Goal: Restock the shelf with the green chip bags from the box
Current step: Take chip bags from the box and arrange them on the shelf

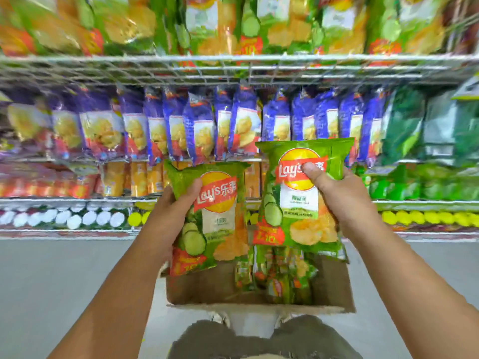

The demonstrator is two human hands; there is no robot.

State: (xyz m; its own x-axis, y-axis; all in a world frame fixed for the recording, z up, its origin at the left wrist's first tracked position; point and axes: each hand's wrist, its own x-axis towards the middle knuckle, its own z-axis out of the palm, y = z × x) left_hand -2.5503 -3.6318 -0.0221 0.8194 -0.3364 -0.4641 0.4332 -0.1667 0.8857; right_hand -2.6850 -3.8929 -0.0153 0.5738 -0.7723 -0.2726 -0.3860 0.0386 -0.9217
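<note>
Holding two green Lay's cucumber chip bags upright above an open cardboard box (259, 296) on the floor. Left hand (168, 213): grip curled round the left bag (217, 216). Right hand (344, 193): grip pinching the right bag (298, 203), thumb on logo. More green bags (282, 275) stand in the box, count unclear. Far: wire shelf (233, 71) of matching, blurred bags.

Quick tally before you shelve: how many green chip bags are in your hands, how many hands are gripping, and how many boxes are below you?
Green chip bags in hand: 2 (left bag, right bag)
Hands gripping: 2 (left hand, right hand)
Cardboard box: 1
Total: 5
</note>
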